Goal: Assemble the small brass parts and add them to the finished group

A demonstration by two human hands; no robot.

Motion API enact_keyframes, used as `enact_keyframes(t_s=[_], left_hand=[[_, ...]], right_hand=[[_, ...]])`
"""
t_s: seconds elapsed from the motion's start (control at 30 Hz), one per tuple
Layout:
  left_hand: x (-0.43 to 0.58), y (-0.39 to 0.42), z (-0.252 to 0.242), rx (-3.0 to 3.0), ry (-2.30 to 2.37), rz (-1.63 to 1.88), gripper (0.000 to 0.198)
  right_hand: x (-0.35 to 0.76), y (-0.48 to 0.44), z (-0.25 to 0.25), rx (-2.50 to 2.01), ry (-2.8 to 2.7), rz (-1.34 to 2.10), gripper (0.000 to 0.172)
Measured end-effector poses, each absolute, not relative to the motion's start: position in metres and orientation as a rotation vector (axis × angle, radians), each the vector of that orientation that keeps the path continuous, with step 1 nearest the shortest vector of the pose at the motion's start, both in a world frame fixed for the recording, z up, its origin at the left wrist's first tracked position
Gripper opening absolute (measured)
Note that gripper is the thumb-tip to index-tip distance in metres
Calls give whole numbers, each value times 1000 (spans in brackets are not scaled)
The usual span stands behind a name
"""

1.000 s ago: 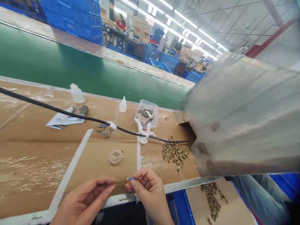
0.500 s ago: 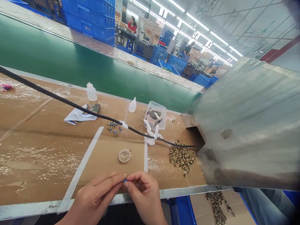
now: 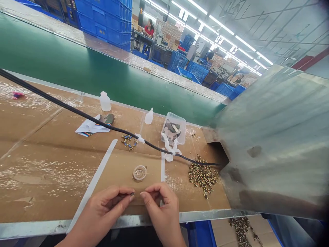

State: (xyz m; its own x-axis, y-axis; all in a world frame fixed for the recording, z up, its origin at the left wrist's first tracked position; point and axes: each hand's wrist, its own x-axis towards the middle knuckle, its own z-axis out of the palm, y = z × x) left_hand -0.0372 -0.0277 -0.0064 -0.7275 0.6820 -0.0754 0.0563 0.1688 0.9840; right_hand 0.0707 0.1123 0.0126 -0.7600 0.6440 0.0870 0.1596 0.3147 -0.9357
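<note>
Your left hand (image 3: 102, 214) pinches a small part (image 3: 132, 194), right hand (image 3: 163, 209) fingers pressed together beside it. Few blue pieces (image 3: 128, 141) lie set aside; the brass pile (image 3: 203, 175) looks mostly untouched.

left hand (image 3: 101, 212) and right hand (image 3: 161, 209) side by side, fingertips pinched, tips slightly apart

On the table (image 3: 38, 164), a round dish (image 3: 140, 172) lies near the front edge, with a pile of small parts (image 3: 203, 175) to its right. Behind them a cable (image 3: 51, 97) crosses before 2 bottles (image 3: 105, 101) and a tub (image 3: 174, 127).
</note>
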Motion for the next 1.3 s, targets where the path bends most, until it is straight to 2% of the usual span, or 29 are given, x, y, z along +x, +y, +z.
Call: enact_keyframes(t_s=[0.27,0.47,0.57,0.83,0.93,1.3], left_hand=[[-37,-28,-6,432,1701,1711,24],[-44,-25,7,294,1643,1702,46],[-46,-25,9,272,1639,1680,50],[-49,-27,0,375,1780,1662,53],[-49,-28,-4,426,1801,1645,51],[-46,-29,-9,405,1747,1656,39]], right_hand=[[59,132,8,-710,-2122,1285,17],[48,132,14,-633,-2181,1225,11],[45,131,15,-622,-2208,1232,11],[44,134,14,-671,-2204,1214,11],[44,136,16,-671,-2227,1213,7],[43,130,16,-577,-2320,1120,12]])
